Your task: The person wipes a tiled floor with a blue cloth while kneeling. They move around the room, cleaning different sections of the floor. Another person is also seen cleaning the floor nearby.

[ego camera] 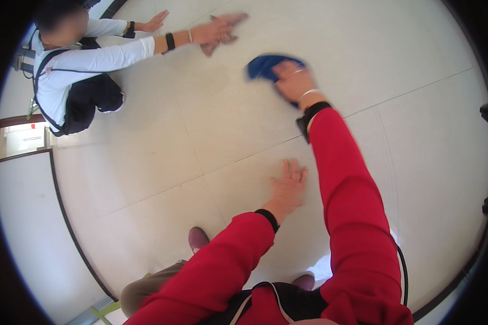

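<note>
A blue cloth (pixel 264 66) lies on the pale tiled floor (pixel 236 122), with my right hand (pixel 297 81) pressed on it, slightly blurred. Part of the cloth shows to the left of the fingers and below the palm. Nearer to me, my left hand (pixel 289 187) rests palm down on the tiles with its fingers spread and nothing in it. Whether the right fingers grip the cloth or only lie flat on it, I cannot tell.
At the upper left a crouching person (pixel 77 77) in a white top presses a brownish cloth (pixel 209 48) to the floor. A wall (pixel 24 203) with dark skirting and a doorway stands at the left. My shoe (pixel 198 239) is below, beside my left sleeve.
</note>
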A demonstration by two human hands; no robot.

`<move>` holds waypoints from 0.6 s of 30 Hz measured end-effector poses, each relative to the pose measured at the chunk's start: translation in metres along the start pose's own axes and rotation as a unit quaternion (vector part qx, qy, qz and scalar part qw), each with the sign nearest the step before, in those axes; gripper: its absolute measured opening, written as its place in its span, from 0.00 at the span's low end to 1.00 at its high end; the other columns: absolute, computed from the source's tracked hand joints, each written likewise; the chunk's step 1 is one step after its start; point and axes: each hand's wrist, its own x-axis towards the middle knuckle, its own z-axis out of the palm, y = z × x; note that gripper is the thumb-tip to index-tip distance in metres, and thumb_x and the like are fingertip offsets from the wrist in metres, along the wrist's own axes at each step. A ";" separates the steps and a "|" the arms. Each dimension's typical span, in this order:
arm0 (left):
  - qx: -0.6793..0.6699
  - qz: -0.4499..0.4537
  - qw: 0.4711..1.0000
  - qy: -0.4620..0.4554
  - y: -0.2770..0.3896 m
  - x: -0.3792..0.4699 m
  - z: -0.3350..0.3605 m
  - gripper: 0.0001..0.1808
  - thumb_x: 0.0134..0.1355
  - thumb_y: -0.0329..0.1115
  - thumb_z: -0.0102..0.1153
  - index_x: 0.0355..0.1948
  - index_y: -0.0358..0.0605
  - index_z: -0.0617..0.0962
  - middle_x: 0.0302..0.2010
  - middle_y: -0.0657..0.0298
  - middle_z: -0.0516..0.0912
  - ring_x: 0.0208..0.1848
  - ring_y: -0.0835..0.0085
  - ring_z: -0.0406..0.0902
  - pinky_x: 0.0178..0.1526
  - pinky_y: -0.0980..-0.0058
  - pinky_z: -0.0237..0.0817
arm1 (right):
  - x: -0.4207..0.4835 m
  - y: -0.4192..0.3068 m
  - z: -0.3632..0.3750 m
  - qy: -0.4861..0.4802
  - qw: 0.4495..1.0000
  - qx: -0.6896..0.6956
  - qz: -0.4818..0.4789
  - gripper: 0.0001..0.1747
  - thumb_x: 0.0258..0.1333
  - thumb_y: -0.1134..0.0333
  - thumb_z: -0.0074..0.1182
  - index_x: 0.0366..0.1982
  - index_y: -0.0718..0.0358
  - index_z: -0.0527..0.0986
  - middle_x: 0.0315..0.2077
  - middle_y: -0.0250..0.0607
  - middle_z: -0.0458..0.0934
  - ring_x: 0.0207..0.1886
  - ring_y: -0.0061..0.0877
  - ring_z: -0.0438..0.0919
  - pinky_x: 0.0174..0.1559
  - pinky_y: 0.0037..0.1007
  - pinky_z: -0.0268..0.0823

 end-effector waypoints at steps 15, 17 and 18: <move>0.014 -0.016 1.000 0.011 0.005 -0.001 0.002 0.55 0.45 0.52 0.68 0.68 0.51 0.50 0.70 0.47 0.38 0.70 0.42 0.35 0.53 0.33 0.57 | -0.221 0.135 -0.015 0.163 0.846 -0.205 0.465 0.23 0.55 0.54 0.42 0.47 0.60 0.71 0.46 0.38 0.72 0.53 0.32 0.68 0.44 0.48 0.66; 0.021 -0.016 1.000 0.011 0.006 -0.002 0.002 0.55 0.45 0.52 0.68 0.68 0.51 0.50 0.70 0.48 0.38 0.70 0.42 0.35 0.53 0.33 0.57 | -0.176 0.102 -0.005 0.190 0.911 -0.169 0.324 0.20 0.53 0.58 0.42 0.45 0.60 0.73 0.48 0.38 0.71 0.52 0.33 0.68 0.44 0.44 0.65; 0.012 -0.009 1.000 0.018 0.007 -0.003 0.002 0.56 0.44 0.52 0.68 0.68 0.51 0.50 0.70 0.48 0.39 0.70 0.42 0.35 0.53 0.33 0.57 | -0.157 0.076 0.002 0.203 0.932 -0.192 0.232 0.20 0.53 0.59 0.43 0.45 0.61 0.72 0.49 0.40 0.71 0.54 0.34 0.68 0.48 0.46 0.63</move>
